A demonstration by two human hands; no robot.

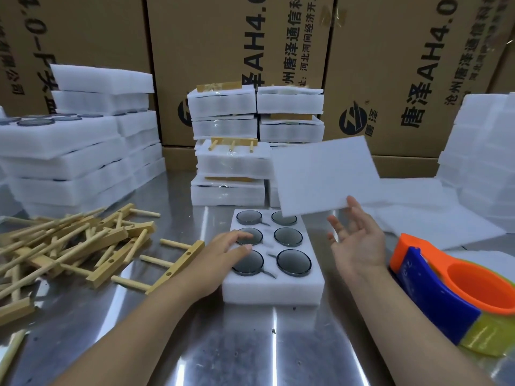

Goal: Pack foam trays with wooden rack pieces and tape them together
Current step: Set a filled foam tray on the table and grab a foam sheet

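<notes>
A white foam tray (274, 291) with several dark round discs in its pockets lies on the metal table in front of me. My left hand (223, 254) rests flat on the tray's left side, over two discs. My right hand (355, 240) is raised to the right of the tray, palm up, and pinches the lower edge of a thin white foam sheet (323, 175) that hangs tilted above the tray's far right corner. A wooden rack piece (178, 263) with three pegs lies just left of the tray.
A heap of wooden rack pieces (69, 246) covers the left of the table. An orange and blue tape dispenser (451, 288) sits at the right. Taped foam packs (256, 146) are stacked behind, foam tray stacks (78, 151) at left, foam sheets (479, 162) at right, cardboard boxes behind.
</notes>
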